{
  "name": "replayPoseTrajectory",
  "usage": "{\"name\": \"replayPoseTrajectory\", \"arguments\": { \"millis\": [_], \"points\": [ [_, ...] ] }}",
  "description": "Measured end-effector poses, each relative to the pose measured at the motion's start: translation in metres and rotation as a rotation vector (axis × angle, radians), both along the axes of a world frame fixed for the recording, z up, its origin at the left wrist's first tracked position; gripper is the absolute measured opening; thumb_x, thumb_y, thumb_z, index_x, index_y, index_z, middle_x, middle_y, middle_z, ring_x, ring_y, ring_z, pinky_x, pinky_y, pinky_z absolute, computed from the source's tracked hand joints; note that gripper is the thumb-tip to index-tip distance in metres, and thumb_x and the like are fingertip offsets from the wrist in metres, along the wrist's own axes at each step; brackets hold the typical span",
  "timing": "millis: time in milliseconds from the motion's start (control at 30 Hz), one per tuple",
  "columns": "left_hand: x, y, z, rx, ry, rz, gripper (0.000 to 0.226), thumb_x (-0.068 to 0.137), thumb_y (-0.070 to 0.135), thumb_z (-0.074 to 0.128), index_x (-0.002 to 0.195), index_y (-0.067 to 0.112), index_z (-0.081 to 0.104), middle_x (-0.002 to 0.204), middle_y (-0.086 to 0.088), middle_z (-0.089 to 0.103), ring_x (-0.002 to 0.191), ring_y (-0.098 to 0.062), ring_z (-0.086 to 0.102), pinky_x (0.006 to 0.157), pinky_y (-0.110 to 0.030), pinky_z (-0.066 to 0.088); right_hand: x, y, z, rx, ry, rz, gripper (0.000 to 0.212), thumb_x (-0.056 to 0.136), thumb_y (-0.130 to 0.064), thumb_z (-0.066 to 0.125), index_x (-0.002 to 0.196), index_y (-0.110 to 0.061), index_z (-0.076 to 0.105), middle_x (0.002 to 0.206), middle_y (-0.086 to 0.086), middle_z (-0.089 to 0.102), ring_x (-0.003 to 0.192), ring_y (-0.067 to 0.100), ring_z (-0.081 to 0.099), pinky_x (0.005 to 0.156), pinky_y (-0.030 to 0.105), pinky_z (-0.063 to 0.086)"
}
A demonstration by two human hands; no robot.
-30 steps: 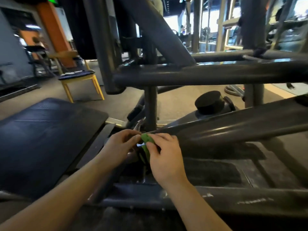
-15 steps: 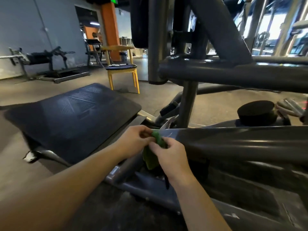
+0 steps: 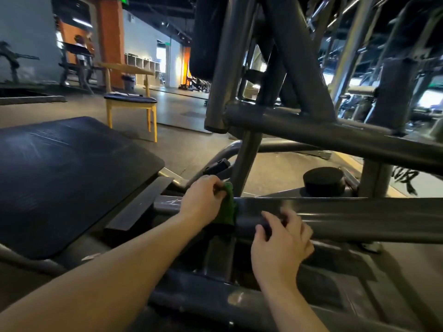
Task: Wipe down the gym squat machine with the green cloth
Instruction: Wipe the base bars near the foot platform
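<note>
The squat machine's dark grey steel frame [image 3: 354,214] fills the right and centre of the view, with a long horizontal tube running across at hand height. My left hand [image 3: 203,200] grips the green cloth [image 3: 227,209], which hangs down against the left end of that tube beside an upright post. To the right of the cloth, my right hand [image 3: 282,240] is apart from it, fingers curled loosely against the tube and holding nothing. The black padded foot platform [image 3: 67,173] lies to the left.
A round black rubber stopper [image 3: 323,184] sits on the frame behind the tube. A yellow wooden chair [image 3: 130,104] stands on the floor beyond the platform. Upper crossbars [image 3: 335,137] and angled posts hang close overhead. Other gym equipment lines the far wall.
My right hand has let go of the cloth and shifted right along the tube. The left hand alone keeps the cloth. The view has swung left and upward.
</note>
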State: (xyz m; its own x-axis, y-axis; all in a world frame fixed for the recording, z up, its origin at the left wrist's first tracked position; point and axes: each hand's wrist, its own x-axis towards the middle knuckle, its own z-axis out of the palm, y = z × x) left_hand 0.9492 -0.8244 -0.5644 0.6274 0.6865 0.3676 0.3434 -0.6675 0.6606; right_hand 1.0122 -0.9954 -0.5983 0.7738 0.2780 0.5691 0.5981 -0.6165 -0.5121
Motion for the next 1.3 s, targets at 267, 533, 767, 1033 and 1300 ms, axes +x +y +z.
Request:
{"name": "replayPoseTrajectory", "arguments": {
  "millis": [267,533,767,1033,1300],
  "points": [
    [0.009,0.026,-0.016,0.072,0.140,-0.275,0.038,0.098,0.049,0.059,0.135,0.040,0.061,0.139,0.012,0.050,0.132,-0.017,0.038,0.116,-0.047,0.033,-0.003,0.028,-0.025,-0.102,-0.072,-0.146,0.047,0.093,-0.036,0.063,0.140,-0.033,0.058,0.165,0.003,0.025,0.155,0.028,0.007,0.117,0.058,0.017],
    [0.016,0.046,-0.027,0.057,0.065,-0.343,0.022,0.095,0.042,0.065,0.116,0.037,0.071,0.120,0.016,0.051,0.113,-0.007,0.047,0.106,-0.033,0.038,0.002,0.046,-0.038,-0.001,-0.093,-0.181,0.039,0.093,-0.031,0.064,0.132,-0.032,0.066,0.160,0.002,0.034,0.154,0.031,0.009,0.116,0.067,0.017],
    [-0.016,0.065,-0.048,-0.111,-0.014,-0.181,0.012,0.097,0.032,0.066,0.103,0.027,0.075,0.103,0.015,0.048,0.094,-0.004,0.052,0.102,-0.037,0.046,-0.002,0.057,-0.041,0.056,-0.128,-0.159,0.033,0.098,-0.032,0.051,0.125,-0.036,0.069,0.158,-0.002,0.037,0.155,0.029,0.006,0.119,0.067,0.007],
    [-0.003,0.042,-0.023,0.018,0.051,-0.344,0.021,0.098,0.038,0.061,0.117,0.033,0.071,0.113,0.019,0.049,0.110,-0.003,0.047,0.108,-0.032,0.041,0.001,0.056,-0.042,0.047,-0.201,-0.168,0.040,0.094,-0.039,0.042,0.122,-0.038,0.069,0.154,-0.003,0.042,0.153,0.030,0.014,0.117,0.068,0.010],
    [0.005,0.033,-0.015,0.103,0.084,-0.436,0.023,0.100,0.036,0.060,0.119,0.033,0.071,0.119,0.019,0.049,0.115,-0.002,0.045,0.105,-0.027,0.036,0.006,0.050,-0.038,0.010,-0.206,-0.145,0.039,0.091,-0.041,0.045,0.122,-0.039,0.069,0.151,-0.004,0.044,0.151,0.030,0.018,0.117,0.066,0.009]
  ]
}}
